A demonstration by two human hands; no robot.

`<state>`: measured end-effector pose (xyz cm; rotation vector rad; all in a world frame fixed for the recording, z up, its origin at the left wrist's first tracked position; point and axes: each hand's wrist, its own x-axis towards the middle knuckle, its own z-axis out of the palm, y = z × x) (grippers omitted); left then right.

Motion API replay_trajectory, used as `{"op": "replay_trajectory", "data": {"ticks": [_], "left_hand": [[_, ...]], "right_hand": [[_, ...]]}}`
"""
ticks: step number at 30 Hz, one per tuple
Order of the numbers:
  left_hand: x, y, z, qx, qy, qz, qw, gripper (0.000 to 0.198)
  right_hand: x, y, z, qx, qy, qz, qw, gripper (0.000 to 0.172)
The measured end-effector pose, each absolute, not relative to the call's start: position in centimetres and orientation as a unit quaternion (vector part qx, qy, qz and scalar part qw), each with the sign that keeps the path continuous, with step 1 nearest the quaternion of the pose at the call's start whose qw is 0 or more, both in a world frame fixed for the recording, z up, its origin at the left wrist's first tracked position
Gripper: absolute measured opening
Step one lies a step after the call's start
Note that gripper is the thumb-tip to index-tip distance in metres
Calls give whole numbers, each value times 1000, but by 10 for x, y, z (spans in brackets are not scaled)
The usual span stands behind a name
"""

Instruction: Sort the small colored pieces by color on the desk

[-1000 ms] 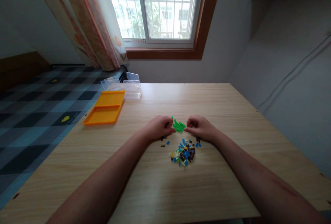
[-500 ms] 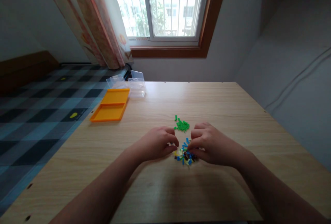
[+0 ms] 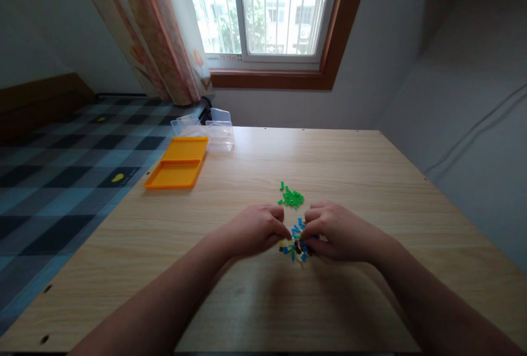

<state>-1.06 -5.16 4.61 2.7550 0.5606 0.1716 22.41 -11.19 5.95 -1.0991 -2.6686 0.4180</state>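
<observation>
The left hand (image 3: 259, 230) has its fingers curled, thumb and forefinger drawn nearly together at the left edge of the mixed pile (image 3: 297, 244); we cannot tell whether a brick is pinched there. In the head view, our only one, the right hand (image 3: 341, 235) bends over the pile's right side, its fingertips among the bricks and partly hiding them; again we cannot make out whether it grips one.

A second ago we had both hands at either side of the green pile (image 3: 293, 198). Half a second ago they were already back at the mixed pile, and since then the left forefinger and thumb have closed in. The green pile now lies free of both hands, just beyond the mixed one, a few green bricks loose at its left edge. We judge that the work has returned to the mixed pile, where blue, brown, cream and some green bricks show.

The orange tray (image 3: 177, 174) stays well apart at the far left of the table (image 3: 247, 301), near the clear boxes (image 3: 220, 139).
</observation>
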Motion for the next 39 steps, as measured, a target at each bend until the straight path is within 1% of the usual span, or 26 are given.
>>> {"op": "replay_trajectory", "data": {"ticks": [4,8,14,21,24,28,33,39], "left_hand": [[-10,-51,45,966,204,62,145,24],[-10,-50,48,965,219,61,131,20],[-5,-52,49,963,241,54,108,18],[1,-54,50,955,269,49,117,14],[2,-54,49,955,267,46,123,15],[2,-55,47,953,267,52,133,16],[1,-49,45,939,302,96,135,13],[8,-36,34,899,383,171,130,17]], "right_hand": [[224,-108,52,-380,-906,133,132,18],[221,-107,46,-393,-902,122,131,18],[210,-111,50,-445,-887,81,87,21],[200,-114,51,-472,-877,70,64,21],[199,-114,51,-478,-873,72,69,21],[207,-111,54,-486,-864,88,98,16],[219,-106,59,-501,-849,100,133,14],[212,-110,57,-487,-858,119,109,15]]}}
